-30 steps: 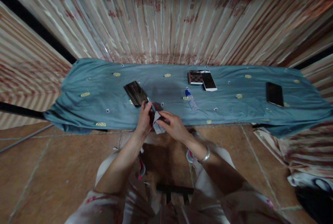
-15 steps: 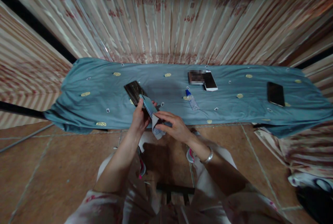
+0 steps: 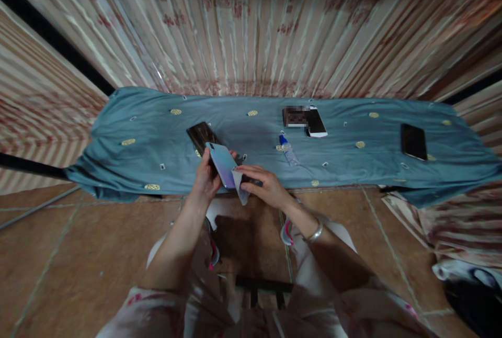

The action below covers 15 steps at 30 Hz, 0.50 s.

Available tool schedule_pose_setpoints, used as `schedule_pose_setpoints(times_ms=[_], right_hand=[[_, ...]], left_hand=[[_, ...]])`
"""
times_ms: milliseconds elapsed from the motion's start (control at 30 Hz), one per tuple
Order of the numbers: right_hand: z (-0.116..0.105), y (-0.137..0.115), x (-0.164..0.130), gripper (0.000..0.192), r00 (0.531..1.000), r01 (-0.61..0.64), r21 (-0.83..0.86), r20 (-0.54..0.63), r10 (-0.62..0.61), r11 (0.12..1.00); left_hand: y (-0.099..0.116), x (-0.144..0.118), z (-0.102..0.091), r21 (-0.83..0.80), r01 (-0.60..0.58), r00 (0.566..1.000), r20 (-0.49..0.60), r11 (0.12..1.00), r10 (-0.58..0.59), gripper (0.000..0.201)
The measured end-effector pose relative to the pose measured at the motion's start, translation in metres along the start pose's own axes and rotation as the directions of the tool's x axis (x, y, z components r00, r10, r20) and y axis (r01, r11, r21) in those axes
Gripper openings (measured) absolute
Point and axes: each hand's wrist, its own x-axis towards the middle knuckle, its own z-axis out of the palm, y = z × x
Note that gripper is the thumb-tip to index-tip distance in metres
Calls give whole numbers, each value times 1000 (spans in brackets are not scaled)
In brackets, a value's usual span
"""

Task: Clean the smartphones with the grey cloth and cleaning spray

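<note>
Iridescent phone [image 3: 222,165] in left hand [image 3: 207,178], cloth [image 3: 240,186] in right hand [image 3: 263,187]

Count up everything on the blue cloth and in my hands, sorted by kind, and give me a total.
Phones: 5 — held phone, dark phone, white phone, blurred phone, black phone
Bottles: 1 — small bottle
Wipes: 1 — wipe
Total: 7

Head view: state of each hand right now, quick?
Left hand: closed around the iridescent phone, holding it up.
Right hand: fingers pinching a small white cloth against the phone's lower edge.
</note>
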Motion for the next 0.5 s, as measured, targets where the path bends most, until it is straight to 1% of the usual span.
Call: schedule_pose_setpoints(times_ms=[100,200,367,500], right_hand=[[1,7,0,30,999,-39,4,-10,39,999],[3,10,1,27,999,-31,-42,-29,30,999],[8,10,2,27,999,-5,-216,-47,-5,976],[12,10,3,31,996,18,-288,-77,-42,957]], left_hand=[[3,-2,-1,-2,-6,1000,3,1000,6,44],[2,-3,0,0,1,1000,10,1000,-1,43],[-11,-2,3,18,33,999,11,999,-33,46],[-23,-3,7,43,68,997,38,997,-70,42]])
